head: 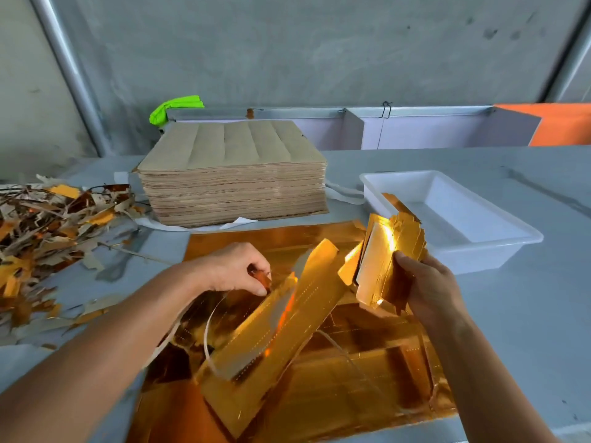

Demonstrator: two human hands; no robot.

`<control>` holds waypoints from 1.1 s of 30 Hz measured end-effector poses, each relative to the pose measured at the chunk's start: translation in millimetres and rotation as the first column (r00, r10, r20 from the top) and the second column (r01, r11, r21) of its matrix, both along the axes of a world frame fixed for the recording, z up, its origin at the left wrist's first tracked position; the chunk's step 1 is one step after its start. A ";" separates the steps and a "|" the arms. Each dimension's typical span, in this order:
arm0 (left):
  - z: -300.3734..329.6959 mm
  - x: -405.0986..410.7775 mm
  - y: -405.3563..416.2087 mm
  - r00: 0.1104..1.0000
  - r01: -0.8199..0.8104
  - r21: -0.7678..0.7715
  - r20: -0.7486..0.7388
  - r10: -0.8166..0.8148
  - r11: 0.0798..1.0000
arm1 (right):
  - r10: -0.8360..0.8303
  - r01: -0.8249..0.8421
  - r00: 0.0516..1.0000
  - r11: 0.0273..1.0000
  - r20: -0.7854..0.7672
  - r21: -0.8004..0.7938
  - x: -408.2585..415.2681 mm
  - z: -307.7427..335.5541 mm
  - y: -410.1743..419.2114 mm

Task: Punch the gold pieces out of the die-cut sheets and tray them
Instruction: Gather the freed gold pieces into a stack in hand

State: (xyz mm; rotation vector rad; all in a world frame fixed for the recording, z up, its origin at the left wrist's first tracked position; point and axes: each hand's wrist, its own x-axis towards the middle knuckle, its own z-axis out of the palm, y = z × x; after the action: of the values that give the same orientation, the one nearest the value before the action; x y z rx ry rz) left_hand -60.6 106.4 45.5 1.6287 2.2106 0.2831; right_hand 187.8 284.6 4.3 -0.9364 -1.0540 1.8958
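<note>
Gold sheet (367, 378) under me, mid-punch: L hand (236, 270) pinches a strip (287, 321), R hand (428, 282) grips punched stack (383, 266). Next, I'd guess: tear free, into white tray (499, 247).

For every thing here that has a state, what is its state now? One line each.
left hand: pinching a gold strip on the gold sheet
right hand: gripping a bundle of gold pieces
white tray: upright, looks empty
brown sheet stack: tall, untouched
scrap pile: loose heap left of the stack
</note>
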 end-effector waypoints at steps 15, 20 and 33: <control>18.0 -7.9 2.9 1.000 0.027 0.188 0.006 -0.029 0.982 | 0.425 -0.421 0.904 0.904 -0.054 0.071 -26.1 14.0 -19.1; 24.5 1.2 0.2 0.991 0.108 0.211 0.050 -0.121 0.972 | 0.419 -0.418 0.908 0.907 -0.004 0.049 -40.4 17.3 -22.6; 27.6 22.1 19.3 0.985 -0.025 0.350 0.169 -0.037 0.936 | 0.296 -0.338 0.941 0.813 0.162 0.475 -47.1 23.5 -39.6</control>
State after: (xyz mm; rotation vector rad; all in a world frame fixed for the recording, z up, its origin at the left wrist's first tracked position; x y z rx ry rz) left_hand -38.5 125.7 73.1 1.7096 2.1092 0.8286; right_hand 140.7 244.9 27.8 -0.5600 -1.7376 1.7092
